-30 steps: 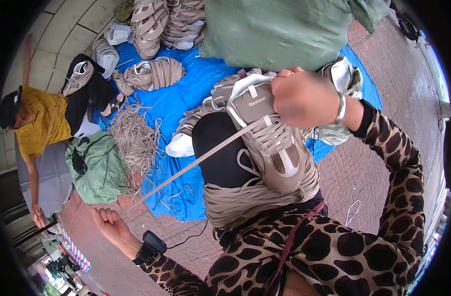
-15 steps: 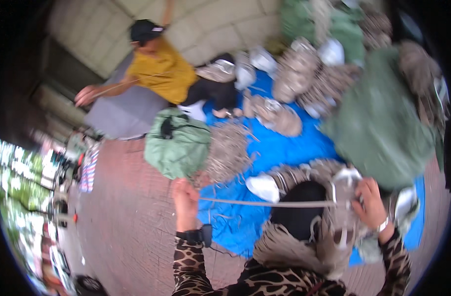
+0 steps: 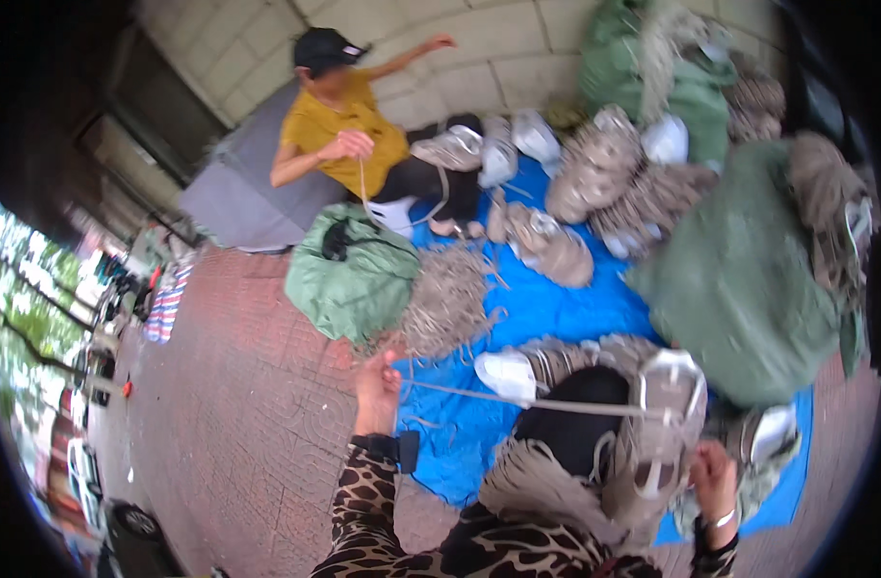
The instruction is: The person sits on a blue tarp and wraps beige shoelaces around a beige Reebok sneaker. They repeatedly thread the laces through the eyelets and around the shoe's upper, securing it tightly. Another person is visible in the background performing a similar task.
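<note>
My left hand [image 3: 375, 390] is closed on one end of a beige shoelace [image 3: 527, 397]. The lace stretches across my dark-trousered knee into a beige shoe upper [image 3: 643, 472] with white paper in its opening, which lies on my lap. Beside the shoe is my right hand [image 3: 715, 480], its fingers curled; what they hold, if anything, cannot be made out. A bundle of beige laces [image 3: 542, 486] drapes over my thigh, left of the shoe.
A blue tarp [image 3: 546, 313] bears stacked shoe uppers [image 3: 595, 169] and a tangled lace pile [image 3: 445, 299]. A light green bag [image 3: 352, 275] and large dark green sack [image 3: 744, 279] stand around it. A person in yellow [image 3: 354, 125] sits opposite, handling a lace.
My right hand has moved down from the shoe's top to its lower right side. My left hand still grips the lace. The other person's hand has come inward, and their lace now hangs slack.
</note>
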`<state>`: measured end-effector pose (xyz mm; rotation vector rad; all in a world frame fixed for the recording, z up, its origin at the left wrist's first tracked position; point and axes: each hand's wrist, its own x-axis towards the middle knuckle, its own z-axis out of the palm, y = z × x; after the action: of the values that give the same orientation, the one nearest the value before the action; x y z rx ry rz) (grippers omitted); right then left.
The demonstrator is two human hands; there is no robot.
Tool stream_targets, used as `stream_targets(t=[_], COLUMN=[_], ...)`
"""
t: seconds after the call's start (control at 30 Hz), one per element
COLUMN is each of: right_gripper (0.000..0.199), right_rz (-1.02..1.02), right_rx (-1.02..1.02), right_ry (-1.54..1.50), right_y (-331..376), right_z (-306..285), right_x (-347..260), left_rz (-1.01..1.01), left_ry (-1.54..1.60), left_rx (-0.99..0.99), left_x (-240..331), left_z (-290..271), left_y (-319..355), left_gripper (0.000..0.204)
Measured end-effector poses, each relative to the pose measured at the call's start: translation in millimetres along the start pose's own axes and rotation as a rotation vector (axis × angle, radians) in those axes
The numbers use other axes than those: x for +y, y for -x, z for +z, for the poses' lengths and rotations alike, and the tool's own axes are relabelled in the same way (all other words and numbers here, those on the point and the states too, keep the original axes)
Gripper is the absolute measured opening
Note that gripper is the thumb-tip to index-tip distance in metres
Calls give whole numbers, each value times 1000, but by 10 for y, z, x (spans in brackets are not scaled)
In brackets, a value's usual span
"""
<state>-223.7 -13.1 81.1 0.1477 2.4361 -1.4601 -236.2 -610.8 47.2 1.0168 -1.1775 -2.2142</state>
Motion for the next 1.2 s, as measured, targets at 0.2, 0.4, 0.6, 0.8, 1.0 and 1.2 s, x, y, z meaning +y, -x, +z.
stream_targets(t=[0.2, 0.4, 0.6, 0.8, 1.0, 1.2], right_gripper=[9, 22, 34, 33, 18, 5], right_rz=[-133, 29, -65, -138, -54, -262], right_rx=[186, 543, 1105, 823, 177, 13], right_ry=[1256, -298, -1205, -856, -399, -252], right_y=[149, 362, 618, 553, -82, -404], right_z=[-848, -1489, -1852, -1962, -704, -212], right_x=[72, 1176, 2074, 1609, -93, -254], left_rz=[-81, -194, -201, -5, 150, 10], left_ry=[134, 266, 177, -399, -837, -880], left_rx=[-233, 4, -89, -224, -876, -1088], left_x=[-211, -206, -123, -325, -942, -1202], left_z=[-549, -491, -558, 630, 1961, 2236], left_y=[-378, -330, -462, 275, 1331, 1724], left_gripper=[24, 34, 35, 28, 23, 16])
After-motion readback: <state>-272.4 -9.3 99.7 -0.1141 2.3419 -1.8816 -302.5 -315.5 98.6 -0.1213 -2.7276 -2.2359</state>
